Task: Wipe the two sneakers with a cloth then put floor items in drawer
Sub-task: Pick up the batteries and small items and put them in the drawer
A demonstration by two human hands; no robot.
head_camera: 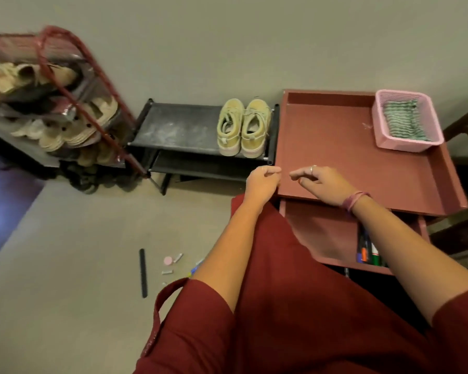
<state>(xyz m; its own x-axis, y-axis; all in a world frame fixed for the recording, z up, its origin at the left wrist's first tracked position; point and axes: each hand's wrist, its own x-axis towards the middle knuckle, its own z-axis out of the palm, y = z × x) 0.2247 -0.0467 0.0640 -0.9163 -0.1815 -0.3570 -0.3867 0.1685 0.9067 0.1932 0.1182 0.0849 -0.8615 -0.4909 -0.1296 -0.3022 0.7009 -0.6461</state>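
Both hands are hovering empty over the bench's [335,147] front-left corner, the left hand [262,179] loosely curled, the right hand [319,182] half open with fingers spread. The two sneakers [243,128] are sitting at the right end of the black shoe rack [179,125]; the cloth [403,120] is lying in the pink basket [408,143] at the bench's back-right corner. Small floor items [170,263] are lying scattered beside the open drawer [322,233].

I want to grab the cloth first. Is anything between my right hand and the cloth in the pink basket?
Nothing visible blocks it. The right hand hovers empty over the bare table top; the cloth lies uncovered in the open-topped pink basket at the far right corner. Only the basket wall must be cleared.
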